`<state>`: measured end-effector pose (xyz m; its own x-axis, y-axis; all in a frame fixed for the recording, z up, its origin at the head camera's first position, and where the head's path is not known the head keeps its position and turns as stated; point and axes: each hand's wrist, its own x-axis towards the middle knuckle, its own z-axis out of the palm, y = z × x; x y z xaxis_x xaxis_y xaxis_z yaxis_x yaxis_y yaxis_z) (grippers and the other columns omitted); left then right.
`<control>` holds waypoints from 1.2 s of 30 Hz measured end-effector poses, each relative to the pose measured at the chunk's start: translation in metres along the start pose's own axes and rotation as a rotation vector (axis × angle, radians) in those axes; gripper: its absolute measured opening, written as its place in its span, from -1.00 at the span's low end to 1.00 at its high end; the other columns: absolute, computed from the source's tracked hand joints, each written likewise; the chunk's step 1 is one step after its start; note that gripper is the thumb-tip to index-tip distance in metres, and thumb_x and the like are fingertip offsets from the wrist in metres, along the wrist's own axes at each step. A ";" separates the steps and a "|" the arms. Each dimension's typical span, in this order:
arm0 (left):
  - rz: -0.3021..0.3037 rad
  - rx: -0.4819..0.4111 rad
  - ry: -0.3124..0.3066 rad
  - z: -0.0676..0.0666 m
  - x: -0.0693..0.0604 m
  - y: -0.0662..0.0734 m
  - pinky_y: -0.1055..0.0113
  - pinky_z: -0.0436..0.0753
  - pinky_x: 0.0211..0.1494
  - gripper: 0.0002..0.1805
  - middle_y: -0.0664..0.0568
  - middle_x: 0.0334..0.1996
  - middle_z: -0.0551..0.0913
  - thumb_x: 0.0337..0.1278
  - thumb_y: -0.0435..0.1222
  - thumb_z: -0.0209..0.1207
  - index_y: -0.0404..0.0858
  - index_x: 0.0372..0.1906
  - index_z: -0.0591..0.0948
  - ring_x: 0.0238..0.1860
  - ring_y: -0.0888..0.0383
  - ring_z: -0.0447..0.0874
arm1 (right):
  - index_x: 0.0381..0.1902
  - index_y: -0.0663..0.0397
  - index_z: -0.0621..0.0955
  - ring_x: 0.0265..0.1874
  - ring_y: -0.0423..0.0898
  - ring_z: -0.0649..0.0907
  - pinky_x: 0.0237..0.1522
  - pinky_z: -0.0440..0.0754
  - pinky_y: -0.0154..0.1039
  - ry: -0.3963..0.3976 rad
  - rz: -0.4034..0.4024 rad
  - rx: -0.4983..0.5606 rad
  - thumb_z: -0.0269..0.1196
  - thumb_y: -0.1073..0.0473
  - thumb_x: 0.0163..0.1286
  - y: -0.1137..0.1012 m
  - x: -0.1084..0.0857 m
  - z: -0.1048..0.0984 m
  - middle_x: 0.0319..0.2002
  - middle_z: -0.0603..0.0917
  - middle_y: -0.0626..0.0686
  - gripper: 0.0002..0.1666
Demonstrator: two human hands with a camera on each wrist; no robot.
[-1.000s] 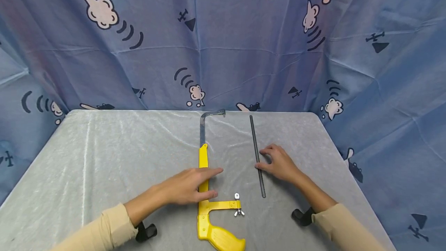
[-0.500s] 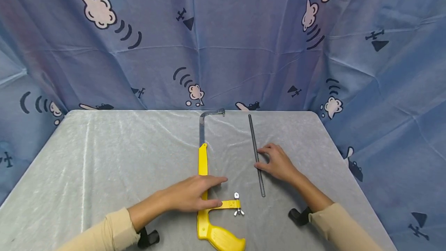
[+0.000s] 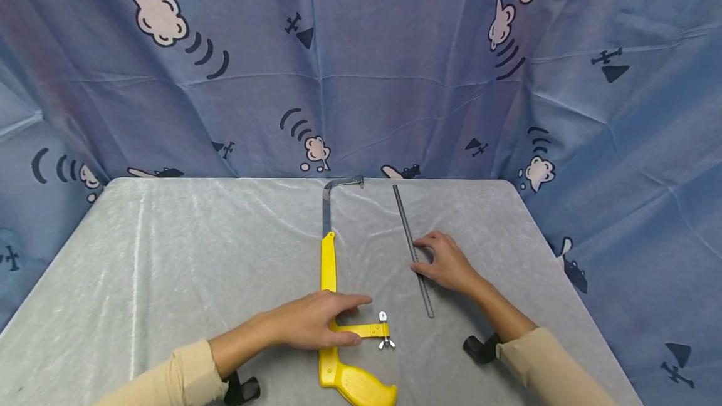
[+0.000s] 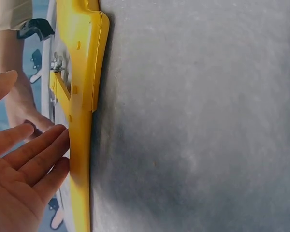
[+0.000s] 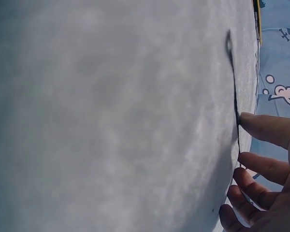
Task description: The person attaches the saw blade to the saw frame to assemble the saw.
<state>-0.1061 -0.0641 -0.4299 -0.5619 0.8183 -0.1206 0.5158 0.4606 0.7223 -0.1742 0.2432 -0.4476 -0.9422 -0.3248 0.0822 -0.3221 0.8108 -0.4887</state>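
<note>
A yellow hacksaw frame (image 3: pixel 329 262) lies lengthwise on the table, its grey hooked end at the back and its handle towards me. My left hand (image 3: pixel 304 318) lies across its middle, thumb and index finger extended; in the left wrist view the fingertips touch the frame's side. To the right is a thin dark hacksaw blade (image 3: pixel 405 221), slightly slanted. My right hand (image 3: pixel 448 262) has thumb and index finger on the blade near its middle, the thumb crossing it. In the right wrist view the blade (image 5: pixel 234 82) appears nearly edge-on at those fingertips.
A silver wing nut (image 3: pixel 387 343) and a clip sit at the end of the frame's short yellow arm. Pale velvety cloth covers the table (image 3: pixel 225 237). A blue patterned curtain (image 3: pixel 361 99) hangs behind it and along the sides.
My left hand has slid towards me along the frame, nearer its short arm. The blade has turned, its far end going left and its near end slightly right. My right hand has barely moved.
</note>
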 end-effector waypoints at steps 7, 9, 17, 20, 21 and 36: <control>0.021 0.011 0.001 0.003 0.000 -0.001 0.32 0.52 0.22 -0.33 0.07 0.11 0.65 0.31 0.02 0.20 -0.21 0.41 0.41 0.12 0.31 0.59 | 0.01 0.32 0.67 0.00 0.24 0.55 0.07 0.46 0.18 0.006 -0.016 0.012 0.48 0.25 0.09 -0.002 0.002 0.001 -0.06 0.61 0.24 -0.50; 0.017 0.007 -0.001 0.004 0.001 -0.001 0.31 0.52 0.22 -0.33 0.07 0.11 0.65 0.31 0.02 0.19 -0.20 0.41 0.40 0.12 0.31 0.58 | 0.00 0.33 0.67 0.00 0.24 0.55 0.08 0.47 0.17 0.000 -0.014 0.012 0.47 0.27 0.09 -0.004 0.003 0.001 -0.06 0.61 0.25 -0.51; 0.019 0.007 0.010 0.004 0.000 -0.001 0.34 0.53 0.21 -0.32 0.08 0.08 0.66 0.30 0.02 0.20 -0.21 0.41 0.41 0.10 0.32 0.59 | 0.06 0.39 0.62 0.03 0.23 0.55 0.10 0.47 0.16 -0.031 0.071 -0.010 0.46 0.25 0.11 -0.010 0.006 0.002 -0.02 0.60 0.30 -0.45; 0.017 0.007 0.011 0.003 -0.001 -0.001 0.34 0.53 0.20 -0.32 0.08 0.08 0.66 0.29 0.02 0.21 -0.21 0.40 0.41 0.09 0.33 0.59 | 0.04 0.40 0.64 0.02 0.23 0.56 0.10 0.48 0.16 -0.036 0.080 -0.021 0.47 0.24 0.11 -0.011 0.007 0.002 -0.04 0.60 0.29 -0.46; 0.016 0.006 0.011 0.003 -0.001 -0.001 0.34 0.53 0.20 -0.33 0.08 0.07 0.67 0.29 0.02 0.21 -0.21 0.40 0.41 0.09 0.32 0.59 | 0.03 0.40 0.64 0.01 0.23 0.56 0.09 0.49 0.16 -0.036 0.079 -0.025 0.47 0.24 0.11 -0.011 0.007 0.002 -0.04 0.60 0.29 -0.47; 0.008 0.011 0.015 0.004 0.000 -0.002 0.32 0.53 0.20 -0.32 0.10 0.05 0.67 0.29 0.03 0.21 -0.20 0.40 0.41 0.08 0.33 0.60 | -0.11 0.34 0.70 -0.13 0.16 0.61 -0.02 0.52 0.10 0.045 0.044 -0.029 0.42 0.33 0.10 -0.011 0.012 0.006 -0.19 0.66 0.21 -0.64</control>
<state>-0.1042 -0.0636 -0.4342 -0.5671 0.8170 -0.1046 0.5273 0.4577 0.7159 -0.1811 0.2278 -0.4462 -0.9584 -0.2674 0.1003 -0.2826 0.8377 -0.4673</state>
